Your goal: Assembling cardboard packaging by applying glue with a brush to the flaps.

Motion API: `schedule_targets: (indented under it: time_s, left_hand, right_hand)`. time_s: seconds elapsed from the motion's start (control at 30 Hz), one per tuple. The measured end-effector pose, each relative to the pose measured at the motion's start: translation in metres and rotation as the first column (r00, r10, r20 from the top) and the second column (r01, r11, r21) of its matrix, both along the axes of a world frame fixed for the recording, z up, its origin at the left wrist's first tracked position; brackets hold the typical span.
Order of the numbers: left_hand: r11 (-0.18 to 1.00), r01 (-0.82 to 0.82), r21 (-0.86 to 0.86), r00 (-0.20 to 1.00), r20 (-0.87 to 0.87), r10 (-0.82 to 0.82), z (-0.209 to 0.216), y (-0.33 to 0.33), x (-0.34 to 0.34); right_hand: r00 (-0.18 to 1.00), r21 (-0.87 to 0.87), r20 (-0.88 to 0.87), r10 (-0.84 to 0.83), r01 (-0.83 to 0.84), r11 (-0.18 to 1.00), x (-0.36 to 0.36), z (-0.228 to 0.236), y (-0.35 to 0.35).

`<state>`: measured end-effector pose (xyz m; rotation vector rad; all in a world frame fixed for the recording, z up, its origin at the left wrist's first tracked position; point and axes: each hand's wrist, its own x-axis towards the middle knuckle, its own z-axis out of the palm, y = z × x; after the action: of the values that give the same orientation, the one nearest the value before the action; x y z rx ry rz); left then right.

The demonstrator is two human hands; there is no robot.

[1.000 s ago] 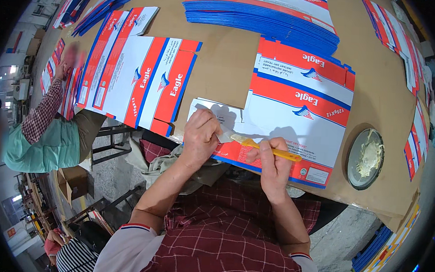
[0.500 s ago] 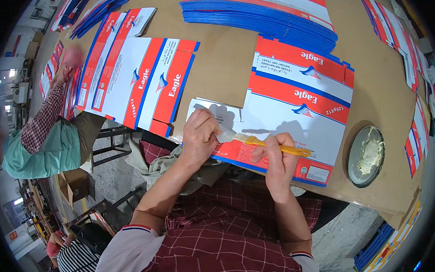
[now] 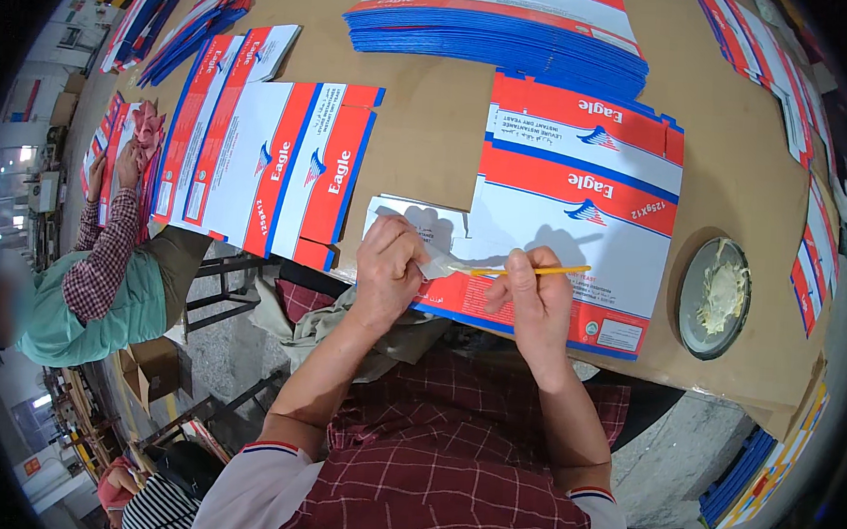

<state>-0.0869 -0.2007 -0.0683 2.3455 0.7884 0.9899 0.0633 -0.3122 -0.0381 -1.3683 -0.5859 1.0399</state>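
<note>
In front of me, a flat printed carton blank (image 3: 570,244) in white, red and blue lies on the table. My left hand (image 3: 387,267) is closed on a small, thin whitish piece (image 3: 437,264), perhaps film or paper, above the carton's left flap. A yellow-handled brush (image 3: 569,270) is pinched in my right hand (image 3: 538,301) and lies nearly level. Its pale bristle end meets or overlaps the whitish piece; contact is hard to tell. To the right stands a shallow round dish (image 3: 684,314) with cream-coloured paste (image 3: 725,298) in it.
A tall stack of flat cartons (image 3: 500,41) sits at the far side. Overlapping carton blanks (image 3: 245,166) cover the table's left part, and more cartons (image 3: 779,78) line its right edge. At the far left a co-worker (image 3: 97,293) handles something pink beside a metal stool (image 3: 223,286).
The brush has turned in my right hand, now showing its narrow edge. My left hand holds almost the same place. The co-worker's arms have shifted.
</note>
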Motion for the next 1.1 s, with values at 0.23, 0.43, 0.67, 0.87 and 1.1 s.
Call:
schedule_targets:
  time_s: [0.23, 0.43, 0.67, 0.87, 1.1]
  left_hand:
    - [1.000, 0.000, -0.022, 1.000, 0.010, 0.000, 0.000, 0.000, 0.000]
    - [1.000, -0.006, 0.014, 1.000, -0.006, 0.006, 0.001, 0.000, 0.000]
    - [1.000, -0.004, 0.015, 1.000, 0.009, 0.004, 0.000, -0.001, -0.001]
    - [1.000, -0.014, -0.016, 1.000, 0.028, 0.014, 0.000, -0.001, -0.003]
    - [0.983, -0.002, 0.185, 0.992, -0.121, 0.025, 0.033, -0.013, 0.005]
  right_hand:
    - [0.992, 0.067, -0.060, -0.108, 0.112, 0.991, 0.002, -0.001, 0.007]
    - [0.998, 0.060, -0.011, -0.060, 0.061, 0.996, 0.000, -0.010, 0.010]
    - [0.994, -0.025, -0.104, 0.021, -0.024, 0.999, 0.008, -0.005, 0.008]
    - [0.866, 0.048, -0.461, -0.195, 0.244, 0.969, 0.012, -0.011, 0.005]
    - [0.775, 0.191, -0.602, -0.195, 0.377, 0.906, 0.018, -0.025, 0.002]
